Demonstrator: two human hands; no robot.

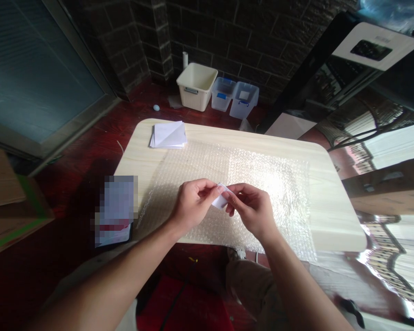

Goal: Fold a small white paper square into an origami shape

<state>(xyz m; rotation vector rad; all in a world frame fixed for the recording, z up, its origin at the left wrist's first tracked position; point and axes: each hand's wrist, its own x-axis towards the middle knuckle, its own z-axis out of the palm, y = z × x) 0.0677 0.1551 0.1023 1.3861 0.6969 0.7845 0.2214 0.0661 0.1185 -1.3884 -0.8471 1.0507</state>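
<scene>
A small folded piece of white paper (220, 199) is held up between both hands, above the table. On its left edge, my left hand (195, 201) pinches it between thumb and fingers. My right hand (250, 207) grips the upper right side, thumb on top and fingers curled behind. Beneath the hands a sheet of bubble wrap (207, 158) covers much of the pale wooden table (327, 188). Toward the far left corner lies a stack of white paper sheets (168, 134), the top one showing a diagonal crease.
Beyond the table a cream basket (197, 89) and two clear plastic bins, one a bin with blue clips (223, 94), stand on the dark red floor. Cardboard boxes sit at the left (3, 184) and right. A blurred-out item (115, 209) is by the table's left edge.
</scene>
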